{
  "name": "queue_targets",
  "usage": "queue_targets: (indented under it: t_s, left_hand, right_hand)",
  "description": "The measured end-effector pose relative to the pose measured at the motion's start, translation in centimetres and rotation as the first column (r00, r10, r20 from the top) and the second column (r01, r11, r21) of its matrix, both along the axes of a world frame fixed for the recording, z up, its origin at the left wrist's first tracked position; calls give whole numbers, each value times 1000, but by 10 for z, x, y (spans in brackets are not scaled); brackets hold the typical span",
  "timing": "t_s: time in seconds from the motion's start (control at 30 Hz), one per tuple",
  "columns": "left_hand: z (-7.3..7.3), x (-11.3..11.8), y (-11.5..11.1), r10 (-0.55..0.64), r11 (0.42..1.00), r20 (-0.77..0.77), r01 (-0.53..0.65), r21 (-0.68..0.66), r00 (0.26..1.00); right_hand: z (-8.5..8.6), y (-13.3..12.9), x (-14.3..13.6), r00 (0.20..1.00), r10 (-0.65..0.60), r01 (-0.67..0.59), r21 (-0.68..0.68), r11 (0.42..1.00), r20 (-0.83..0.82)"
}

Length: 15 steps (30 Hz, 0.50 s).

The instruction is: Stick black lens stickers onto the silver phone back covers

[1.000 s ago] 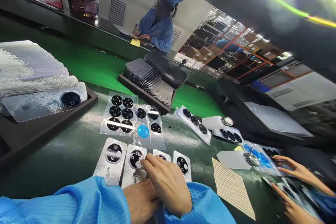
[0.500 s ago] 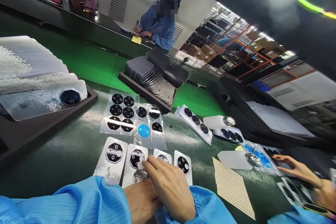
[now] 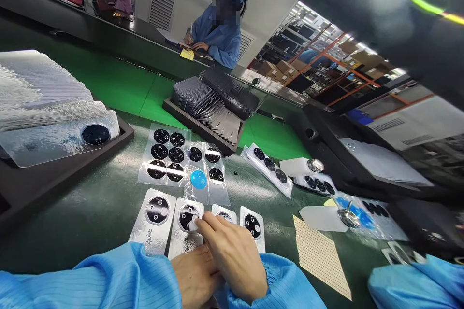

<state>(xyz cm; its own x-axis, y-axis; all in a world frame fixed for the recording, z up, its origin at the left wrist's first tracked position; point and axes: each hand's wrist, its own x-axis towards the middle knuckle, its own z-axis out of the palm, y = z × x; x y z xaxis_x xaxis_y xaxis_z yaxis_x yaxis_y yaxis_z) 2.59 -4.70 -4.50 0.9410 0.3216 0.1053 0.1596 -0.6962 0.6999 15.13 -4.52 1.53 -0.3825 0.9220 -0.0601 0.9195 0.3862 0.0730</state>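
Observation:
Four silvery panels with black octagonal camera plates lie in a row on the dark green table. At the second panel (image 3: 180,240), my right hand (image 3: 232,256) pinches a small whitish piece (image 3: 193,225) against the lower right of its black plate. My left hand (image 3: 195,273) lies over the lower part of that panel, partly under my right hand; its fingers are hidden. Left of it is the first panel (image 3: 152,219). The third panel (image 3: 224,212) is partly covered by my right hand, and the fourth panel (image 3: 253,226) stands right of it.
Clear sheets of black discs (image 3: 165,154) lie beyond the panels. Trays of stacked panels are at left (image 3: 125,137) and centre back (image 3: 203,125). Two bottles (image 3: 322,218), a dotted sheet (image 3: 322,256) and a co-worker's blue sleeve (image 3: 416,282) are at right.
The co-worker's hand at the right has left the blue and black discs, and that sleeve now reaches further into view. My hands have barely moved.

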Motion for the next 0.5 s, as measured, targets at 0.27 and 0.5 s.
queue_targets:
  t_s: [0.27, 0.5]
  left_hand:
    - [1, -1, 1, 1, 1000, -6, -1, -30, 1000]
    - [1, -1, 2, -13, 999, 40, 12, 33, 999]
  right_hand:
    - [1, 1, 1, 1000, -2, 2, 1, 1000, -9]
    - [0, 0, 1, 1000, -3, 4, 9, 1000, -14]
